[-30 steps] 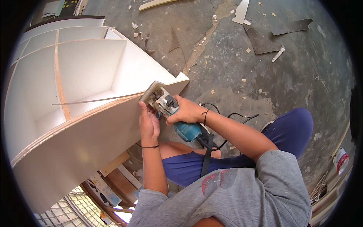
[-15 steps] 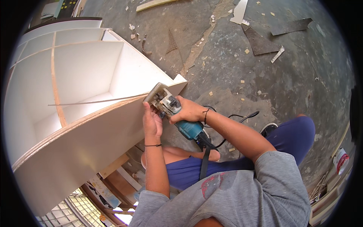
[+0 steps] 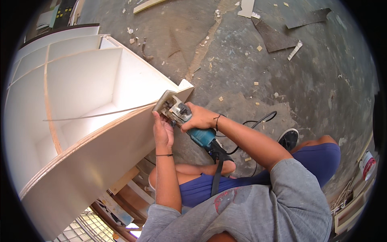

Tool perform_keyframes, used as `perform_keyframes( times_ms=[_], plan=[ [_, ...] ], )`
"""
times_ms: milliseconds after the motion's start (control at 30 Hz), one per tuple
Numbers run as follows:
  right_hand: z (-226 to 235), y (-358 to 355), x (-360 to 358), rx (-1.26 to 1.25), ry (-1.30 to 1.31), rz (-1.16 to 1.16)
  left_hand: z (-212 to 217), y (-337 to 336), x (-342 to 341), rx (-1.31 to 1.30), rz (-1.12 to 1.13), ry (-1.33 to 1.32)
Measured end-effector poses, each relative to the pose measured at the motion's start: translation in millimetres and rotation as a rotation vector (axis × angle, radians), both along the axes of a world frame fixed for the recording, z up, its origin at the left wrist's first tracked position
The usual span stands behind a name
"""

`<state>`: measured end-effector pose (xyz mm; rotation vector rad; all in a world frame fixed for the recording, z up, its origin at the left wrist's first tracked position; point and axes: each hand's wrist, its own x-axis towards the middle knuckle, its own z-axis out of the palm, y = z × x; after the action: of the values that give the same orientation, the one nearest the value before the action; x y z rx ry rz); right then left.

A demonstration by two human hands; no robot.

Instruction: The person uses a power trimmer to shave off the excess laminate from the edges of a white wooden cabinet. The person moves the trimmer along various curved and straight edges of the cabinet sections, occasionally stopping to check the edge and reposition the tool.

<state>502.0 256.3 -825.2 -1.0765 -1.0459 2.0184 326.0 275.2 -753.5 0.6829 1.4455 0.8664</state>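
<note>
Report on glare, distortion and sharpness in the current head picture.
Head view: the white inner cabinet wall is nearly washed out; same head view: a soft yellowish sheen lies on the smooth greyish outer panel; head view again: black curved fisheye borders cut off the corners, while the teal-bodied power tool looks fairly sharp.

Teal router [image 3: 200,136] tilted @ cab. edge [image 3: 93,133]

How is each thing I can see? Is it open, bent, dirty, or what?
Cabinet: open, compartments showing
Router: tilted, base at the cabinet's edge; running or off, can't tell
Right grip: closed around the router
Left grip: at the router's base, partly hidden
Strip: thin, gently bowed
Cord: looped
Shirt: stained red
Scraps: scattered on the floor
</note>
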Motion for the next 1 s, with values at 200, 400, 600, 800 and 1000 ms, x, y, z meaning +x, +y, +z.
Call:
perform_keyframes(
  times_ms=[200, 400, 600, 800, 1000],
  plan=[
    [-15.6, 2.3, 5.0, 0.012, -0.001, 0.006, -19.6, 0.9, 1.9, -0.009, -0.006, 0.008],
    [-30.0, 1.9, 6.6, 0.003, -0.012, 0.006, -30.5, 1.7, 6.2, -0.002, -0.019, -0.02],
    [-40.9, 4.1, 8.6, -0.008, -0.004, 0.018, -41.8, 2.6, 5.8, -0.002, -0.043, -0.045],
    [-53.1, 3.8, 8.9, -0.03, 0.054, -0.007, -54.8, 3.9, 4.2, -0.01, -0.047, -0.036],
    [-70.2, 5.1, 6.5, -0.032, 0.031, 0.002, -65.8, 5.3, 6.8, -0.019, -0.055, -0.046]
  ],
)
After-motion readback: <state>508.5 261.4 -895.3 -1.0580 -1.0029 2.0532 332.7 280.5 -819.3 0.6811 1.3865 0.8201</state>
